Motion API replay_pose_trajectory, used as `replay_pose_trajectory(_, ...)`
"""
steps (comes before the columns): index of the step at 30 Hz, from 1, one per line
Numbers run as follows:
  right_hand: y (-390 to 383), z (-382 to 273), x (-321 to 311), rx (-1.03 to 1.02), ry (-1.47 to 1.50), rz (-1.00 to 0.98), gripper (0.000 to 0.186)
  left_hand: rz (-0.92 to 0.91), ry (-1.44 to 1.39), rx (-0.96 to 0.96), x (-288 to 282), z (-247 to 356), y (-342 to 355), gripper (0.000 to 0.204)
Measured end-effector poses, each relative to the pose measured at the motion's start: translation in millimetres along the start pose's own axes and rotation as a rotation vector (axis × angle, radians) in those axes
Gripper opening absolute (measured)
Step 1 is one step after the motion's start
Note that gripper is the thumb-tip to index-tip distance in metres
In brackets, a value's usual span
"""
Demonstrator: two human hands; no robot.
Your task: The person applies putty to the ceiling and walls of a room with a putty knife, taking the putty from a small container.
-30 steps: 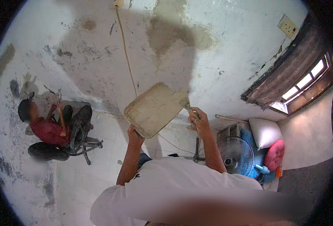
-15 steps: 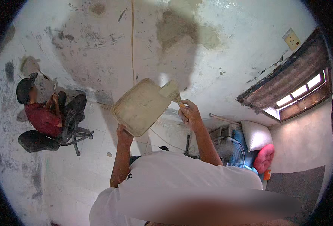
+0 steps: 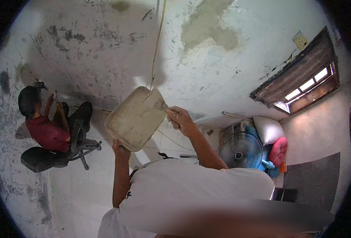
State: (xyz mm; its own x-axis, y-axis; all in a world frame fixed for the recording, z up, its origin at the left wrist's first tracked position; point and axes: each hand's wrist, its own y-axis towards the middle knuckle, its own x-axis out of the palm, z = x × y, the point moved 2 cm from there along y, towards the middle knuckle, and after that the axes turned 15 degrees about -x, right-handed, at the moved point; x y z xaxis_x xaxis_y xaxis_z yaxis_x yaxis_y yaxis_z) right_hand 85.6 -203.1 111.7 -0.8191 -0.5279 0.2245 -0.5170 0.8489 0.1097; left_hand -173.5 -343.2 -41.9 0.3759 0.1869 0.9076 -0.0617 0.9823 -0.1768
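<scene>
My left hand (image 3: 121, 147) grips the lower edge of a beige rectangular tray (image 3: 129, 121) coated in plaster-like material, held tilted in front of me. My right hand (image 3: 179, 118) is closed round the handle of a putty knife (image 3: 157, 104), whose wide blade lies over the upper right part of the tray, smeared in the same pale material. Behind the tray rises the white wall (image 3: 88, 63), scuffed and marked with grey patches, and a thin yellowish cord (image 3: 158, 43) runs down it.
A person (image 3: 44, 131) in red sits on a dark office chair (image 3: 44, 159) at left, hands holding small tools. At right are a fan (image 3: 237, 154), white pillow (image 3: 267, 127), pink cushion (image 3: 277, 150), leaning pipe (image 3: 233, 116), window (image 3: 302, 91), socket (image 3: 300, 40) and dark mat (image 3: 312, 176).
The tray and both my hands have shifted leftward. The knife blade has slid from beyond the tray's right corner to further over its surface.
</scene>
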Motion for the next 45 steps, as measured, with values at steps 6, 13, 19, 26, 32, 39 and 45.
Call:
replay_pose_trajectory(6, 2, 24, 57, 0.023, 0.058, -0.021, 0.032, 0.088, -0.063, 0.06, -7, 40, -47, 0.074)
replay_pose_trajectory(13, 26, 25, 95, 0.056, 0.013, -0.125, 0.036, 0.138, 0.024, 0.187, -37, 54, -98, 0.073)
replay_pose_trajectory(19, 62, -4, 97, -0.066, -0.018, -0.168, 0.034, 0.252, -0.074, 0.343, -38, 46, -120, 0.077)
replay_pose_trajectory(26, 62, -20, 60, -0.09, 0.062, -0.218, 0.031, 0.282, -0.05, 0.362, -32, 21, -112, 0.068)
replay_pose_trajectory(32, 60, -6, 28, 0.096, -0.012, -0.171, 0.029, 0.516, -0.255, 0.414, -7, -21, -101, 0.058)
replay_pose_trajectory(39, 65, 8, 29, 0.138, 0.084, -0.209, 0.023, 0.468, -0.214, 0.609, 21, -56, -109, 0.076)
replay_pose_trajectory(45, 88, 30, 74, 0.197, 0.065, -0.559, 0.022, 0.557, -0.206, 0.693, 26, -85, -148, 0.074)
